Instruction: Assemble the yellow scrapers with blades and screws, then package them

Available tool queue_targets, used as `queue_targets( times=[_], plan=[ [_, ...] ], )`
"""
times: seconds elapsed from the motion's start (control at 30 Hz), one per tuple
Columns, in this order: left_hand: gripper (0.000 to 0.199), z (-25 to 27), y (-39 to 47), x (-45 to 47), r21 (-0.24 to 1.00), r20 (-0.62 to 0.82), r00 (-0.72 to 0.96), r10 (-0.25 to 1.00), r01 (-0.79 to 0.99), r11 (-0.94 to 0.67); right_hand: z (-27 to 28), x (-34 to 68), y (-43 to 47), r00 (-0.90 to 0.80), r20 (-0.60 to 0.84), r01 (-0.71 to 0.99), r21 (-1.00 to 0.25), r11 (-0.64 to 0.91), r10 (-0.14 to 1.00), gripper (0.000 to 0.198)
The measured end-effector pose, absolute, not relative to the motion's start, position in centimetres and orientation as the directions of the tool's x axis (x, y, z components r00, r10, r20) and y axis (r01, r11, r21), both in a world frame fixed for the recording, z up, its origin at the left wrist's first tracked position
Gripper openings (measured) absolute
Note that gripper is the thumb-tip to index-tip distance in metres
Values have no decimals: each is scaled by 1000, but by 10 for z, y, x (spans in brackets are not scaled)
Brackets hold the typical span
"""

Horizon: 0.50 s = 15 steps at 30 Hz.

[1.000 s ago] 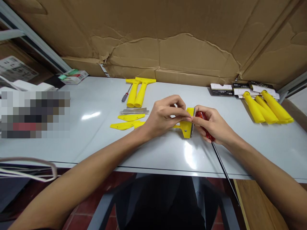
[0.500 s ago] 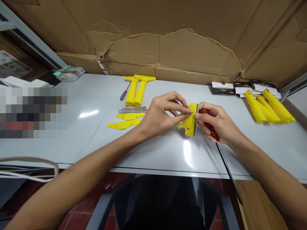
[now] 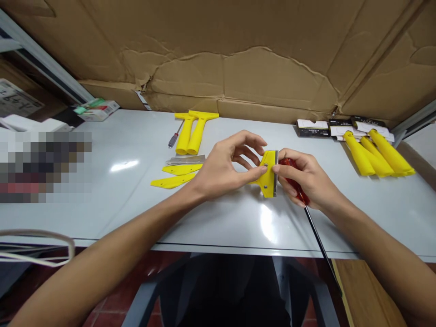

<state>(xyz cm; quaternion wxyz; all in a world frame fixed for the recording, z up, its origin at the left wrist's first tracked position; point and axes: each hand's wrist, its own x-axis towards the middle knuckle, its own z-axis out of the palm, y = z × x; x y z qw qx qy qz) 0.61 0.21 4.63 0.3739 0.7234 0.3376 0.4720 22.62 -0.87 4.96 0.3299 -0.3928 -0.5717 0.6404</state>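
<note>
Above the table, between both hands, is a yellow scraper [image 3: 269,181] with a metal blade along its right edge. Two screws show on its yellow head. My left hand [image 3: 229,165] has its thumb on the scraper's face; the other fingers curl behind it, their tips partly hidden. My right hand [image 3: 308,178] grips a screwdriver [image 3: 299,193] with a clear red handle, its long black shaft pointing down past the table edge. The right thumb also presses against the scraper's blade side.
Left of my hands lie yellow plates [image 3: 173,181], metal blades [image 3: 185,160], two yellow scraper handles [image 3: 196,134] and a small screwdriver [image 3: 174,139]. More yellow handles [image 3: 391,154] and black-and-white packages [image 3: 312,128] sit at the right back. Cardboard [image 3: 190,77] stands behind.
My left index finger has lifted off the scraper's face, leaving the thumb there and uncovering a second screw. The right hand keeps the screwdriver; the whole view has shifted slightly.
</note>
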Motion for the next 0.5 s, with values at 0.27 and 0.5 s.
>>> queue_targets(
  times=[0.27, 0.5],
  plan=[
    [21, 56, -2, 6, 917, 152, 512, 845, 245, -314, 51, 226, -11, -471, -95, 35, -995, -89, 877, 32],
    [31, 56, -9, 11, 939, 115, 454, 884, 241, -246, 52, 229, -12, -495, -29, 45, -999, -8, 868, 32]
  ],
)
